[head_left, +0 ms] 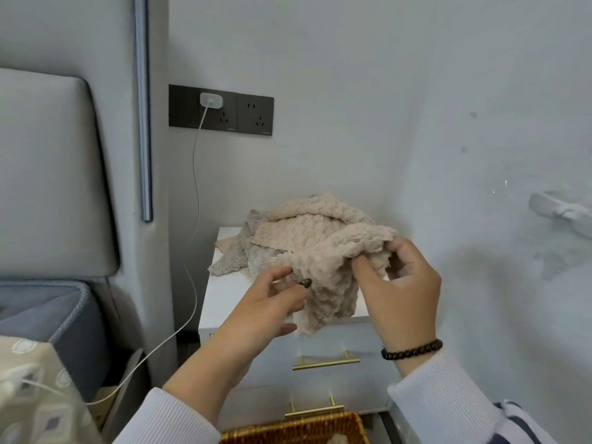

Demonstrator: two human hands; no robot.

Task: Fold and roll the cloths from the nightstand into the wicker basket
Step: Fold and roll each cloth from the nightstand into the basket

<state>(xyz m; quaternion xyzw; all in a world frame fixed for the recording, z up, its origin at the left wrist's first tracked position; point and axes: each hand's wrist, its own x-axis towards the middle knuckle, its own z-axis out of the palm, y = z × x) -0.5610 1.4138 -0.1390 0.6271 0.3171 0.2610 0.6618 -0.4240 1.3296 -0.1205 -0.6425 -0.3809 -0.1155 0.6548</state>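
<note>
No legible text, labels, brands or numbers anywhere in view. Small pale marks sit at the lower right corners of the dark wall socket plates (221, 110), too small and blurred to read. White charger plug (211, 100) bears no readable marking. Patterned fabric (38, 395) at lower left shows ornament only, no lettering.
</note>
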